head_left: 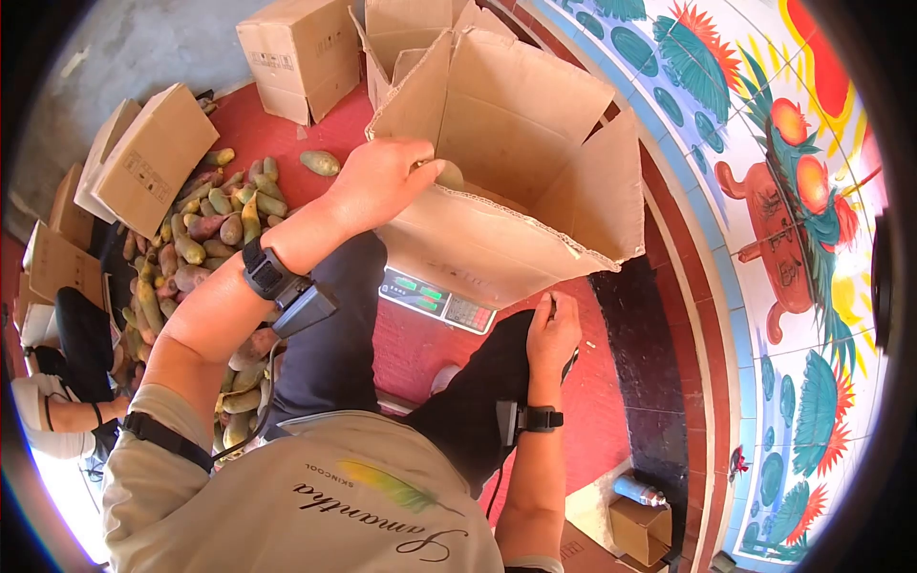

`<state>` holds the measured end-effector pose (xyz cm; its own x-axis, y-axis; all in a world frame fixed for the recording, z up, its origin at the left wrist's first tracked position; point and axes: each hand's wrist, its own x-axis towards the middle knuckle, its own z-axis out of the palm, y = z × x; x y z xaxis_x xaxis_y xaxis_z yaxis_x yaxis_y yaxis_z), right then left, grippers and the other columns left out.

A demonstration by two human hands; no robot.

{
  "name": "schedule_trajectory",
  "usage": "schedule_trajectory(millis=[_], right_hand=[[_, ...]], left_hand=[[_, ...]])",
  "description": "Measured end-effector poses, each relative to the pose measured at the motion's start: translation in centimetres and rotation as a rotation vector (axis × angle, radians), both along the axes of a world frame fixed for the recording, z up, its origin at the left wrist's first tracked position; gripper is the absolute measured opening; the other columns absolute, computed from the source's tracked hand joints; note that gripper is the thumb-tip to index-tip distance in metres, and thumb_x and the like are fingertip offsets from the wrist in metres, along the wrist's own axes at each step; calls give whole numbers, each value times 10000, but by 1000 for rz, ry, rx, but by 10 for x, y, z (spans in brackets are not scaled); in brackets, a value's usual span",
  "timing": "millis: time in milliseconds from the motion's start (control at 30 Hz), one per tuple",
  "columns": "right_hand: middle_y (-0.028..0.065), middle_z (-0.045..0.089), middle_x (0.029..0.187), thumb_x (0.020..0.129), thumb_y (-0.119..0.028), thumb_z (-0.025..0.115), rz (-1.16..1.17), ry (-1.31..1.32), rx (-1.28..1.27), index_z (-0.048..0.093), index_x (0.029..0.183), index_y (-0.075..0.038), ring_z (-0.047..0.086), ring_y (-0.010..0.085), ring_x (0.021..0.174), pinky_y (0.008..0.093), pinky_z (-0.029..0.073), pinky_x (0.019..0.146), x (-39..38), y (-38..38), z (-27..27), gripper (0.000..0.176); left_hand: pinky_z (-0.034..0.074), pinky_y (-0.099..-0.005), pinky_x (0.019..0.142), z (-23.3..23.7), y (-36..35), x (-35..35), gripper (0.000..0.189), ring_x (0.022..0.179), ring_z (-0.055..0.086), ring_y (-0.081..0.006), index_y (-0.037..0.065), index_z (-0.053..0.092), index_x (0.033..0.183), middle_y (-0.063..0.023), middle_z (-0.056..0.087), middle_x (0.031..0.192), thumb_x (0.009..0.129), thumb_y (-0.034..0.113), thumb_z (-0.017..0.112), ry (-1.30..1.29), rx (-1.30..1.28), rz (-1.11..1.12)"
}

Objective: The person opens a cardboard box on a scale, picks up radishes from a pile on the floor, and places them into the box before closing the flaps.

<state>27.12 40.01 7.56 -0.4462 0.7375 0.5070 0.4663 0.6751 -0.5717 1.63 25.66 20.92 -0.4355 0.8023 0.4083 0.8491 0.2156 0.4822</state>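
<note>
My left hand (pixel 396 172) is closed on an oblong green vegetable (pixel 449 175) at the near rim of a large cardboard box (pixel 478 239). The vegetable's end shows past my fingers, just inside the rim; the rest is hidden by the hand. With its flaps up, the box stands over a digital scale (pixel 430 300), whose display and keypad stick out on my side. My right hand (pixel 554 329) lies on my right knee, its fingers curled in and nothing visible in them.
A heap of oblong green and reddish vegetables (pixel 181 248) covers the floor at left, with one loose vegetable (pixel 320 163) near the box. Cardboard boxes (pixel 301 62) stand behind and at left. Another person's arm (pixel 76 414) shows at far left. A painted tile wall (pixel 707 172) bounds the right.
</note>
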Motion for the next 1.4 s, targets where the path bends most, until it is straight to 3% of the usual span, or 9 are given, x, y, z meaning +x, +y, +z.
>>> schedule_trajectory(millis=[133,200,267,400,533,833,900,1133,1400], right_hand=[[168,602,838,848,-80,577,9,-9,18,596,888,3,595,342,768,384,475,687,-1,1,-1,94],[167,602,832,848,-75,576,19,6,38,598,888,3,595,337,751,381,475,678,-3,1,0,90],[166,597,829,851,-85,570,17,13,20,595,885,-1,589,345,750,397,475,671,-3,0,1,94],[168,595,831,854,-87,564,40,15,47,595,874,-1,587,350,752,408,476,671,0,1,1,93],[177,603,851,856,-72,564,22,-39,20,596,890,17,593,348,775,397,474,691,0,0,2,100],[163,615,847,872,-99,566,29,-68,34,599,907,17,594,302,749,366,474,696,-4,2,-2,126],[163,616,851,872,-102,568,31,-88,28,598,906,18,594,305,750,369,475,699,-6,1,-1,128],[157,591,825,877,-110,556,37,-133,89,582,881,12,584,318,743,382,467,674,-7,2,-2,125],[155,595,816,878,-114,550,38,-178,101,579,864,5,584,320,727,379,470,661,-8,1,-1,122]], left_hand=[[446,-373,729,3,-7,1,91,822,559,-321,-11,556,875,-154,574,870,848,76,557,-6,131,-61],[454,-364,779,3,-16,4,99,889,573,-318,-7,557,919,-151,591,948,829,34,564,-39,226,-95],[442,-358,869,5,-31,10,204,996,566,-320,6,541,998,-151,588,1074,798,-32,557,161,373,-51],[433,-362,893,-11,-79,1,246,1025,558,-326,12,537,1018,-157,575,1124,780,-43,563,177,318,27],[439,-375,880,-66,-145,-28,248,1007,557,-344,10,542,1016,-177,577,1103,772,-29,562,133,184,182],[466,-440,815,-252,-332,-53,245,979,560,-376,21,567,988,-181,604,1021,781,148,596,-14,-317,587],[454,-439,873,-285,-365,-48,346,1029,557,-362,40,577,1061,-176,613,1027,772,224,624,-366,-717,802],[417,-408,960,-295,-379,-13,492,1167,487,-320,117,499,1214,-138,525,1231,767,257,651,-516,-1038,901],[316,-457,1034,-324,-354,-9,554,1252,384,-272,138,466,1240,-86,466,1260,735,229,672,-312,-1110,652]])
